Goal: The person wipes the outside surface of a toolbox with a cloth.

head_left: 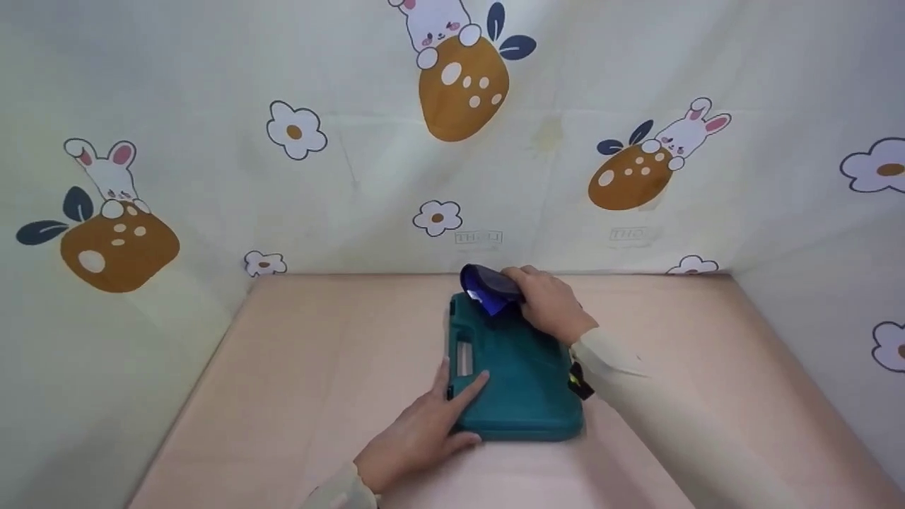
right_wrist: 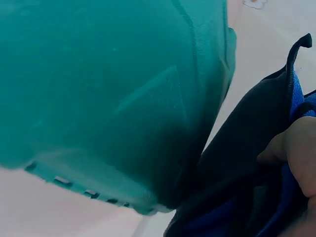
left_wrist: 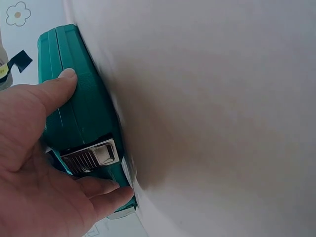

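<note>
A teal plastic carrying case (head_left: 527,382) with a handle slot on its left side lies on the table. My left hand (head_left: 417,435) grips its near left corner, with the thumb on the near side wall. In the left wrist view, the fingers lie beside a metal-looking latch (left_wrist: 96,155) on the case. My right hand (head_left: 551,300) holds a black fabric piece with a blue inside (head_left: 493,283) over the far end of the case. Its exact kind cannot be told. A dark strap with a yellow mark (head_left: 580,382) hangs below the right wrist.
The case rests on a pinkish-beige tabletop (head_left: 339,353). A pale curtain (head_left: 353,191) printed with rabbits, brown fruit and flowers stands behind the table and along both sides.
</note>
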{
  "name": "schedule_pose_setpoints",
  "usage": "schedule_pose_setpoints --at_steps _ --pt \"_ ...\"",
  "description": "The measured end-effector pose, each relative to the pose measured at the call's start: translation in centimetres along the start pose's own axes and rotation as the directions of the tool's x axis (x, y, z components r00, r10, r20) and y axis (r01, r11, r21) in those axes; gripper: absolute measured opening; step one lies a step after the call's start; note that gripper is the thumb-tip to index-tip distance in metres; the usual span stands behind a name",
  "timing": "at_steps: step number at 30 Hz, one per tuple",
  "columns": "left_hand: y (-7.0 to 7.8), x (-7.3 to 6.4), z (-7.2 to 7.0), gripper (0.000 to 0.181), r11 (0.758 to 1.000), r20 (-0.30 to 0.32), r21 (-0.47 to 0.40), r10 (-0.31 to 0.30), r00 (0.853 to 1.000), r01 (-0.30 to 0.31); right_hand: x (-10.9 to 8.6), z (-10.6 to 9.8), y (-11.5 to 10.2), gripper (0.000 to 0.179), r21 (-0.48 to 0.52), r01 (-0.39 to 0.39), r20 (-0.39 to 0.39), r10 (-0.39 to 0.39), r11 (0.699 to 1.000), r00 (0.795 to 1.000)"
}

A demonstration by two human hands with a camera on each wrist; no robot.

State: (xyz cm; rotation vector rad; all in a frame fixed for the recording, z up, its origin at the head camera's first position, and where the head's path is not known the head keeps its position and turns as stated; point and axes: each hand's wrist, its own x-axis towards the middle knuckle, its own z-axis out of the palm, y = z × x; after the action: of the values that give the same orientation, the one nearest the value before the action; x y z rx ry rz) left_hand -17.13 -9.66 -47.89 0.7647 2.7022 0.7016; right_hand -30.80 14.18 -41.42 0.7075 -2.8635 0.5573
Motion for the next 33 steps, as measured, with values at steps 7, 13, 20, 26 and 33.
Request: schedule_pose_setpoints --at_steps 7,13,20,26,33 --pt "0.0 -0.1 0.1 0.083 1.000 -0.016 0.029 0.011 1.000 -0.010 1.5 1.5 -1.0 0.039 -0.069 0.040 -0.009 -0.041 0.997 0.999" --pt "0.0 0.0 0.1 0.084 0.999 -0.012 0.033 0.007 1.000 -0.007 2.3 2.8 -1.2 0.044 -0.107 0.062 0.002 -0.062 0.992 0.998" --pt "0.0 0.0 0.1 0.083 1.000 -0.004 0.024 0.006 1.000 -0.005 3.2 3.5 -1.2 0.046 -0.104 0.010 0.078 -0.001 0.995 0.997" --pt "-0.1 0.2 0.0 0.083 1.000 0.006 0.020 0.010 1.000 -0.010 4.7 4.0 -1.9 0.042 -0.075 -0.035 0.145 0.046 0.997 0.988" --pt "-0.1 0.8 -0.2 0.084 0.999 0.026 0.032 -0.019 0.999 0.019 6.0 4.8 -2.3 0.051 -0.073 -0.076 0.198 0.089 0.994 0.976"
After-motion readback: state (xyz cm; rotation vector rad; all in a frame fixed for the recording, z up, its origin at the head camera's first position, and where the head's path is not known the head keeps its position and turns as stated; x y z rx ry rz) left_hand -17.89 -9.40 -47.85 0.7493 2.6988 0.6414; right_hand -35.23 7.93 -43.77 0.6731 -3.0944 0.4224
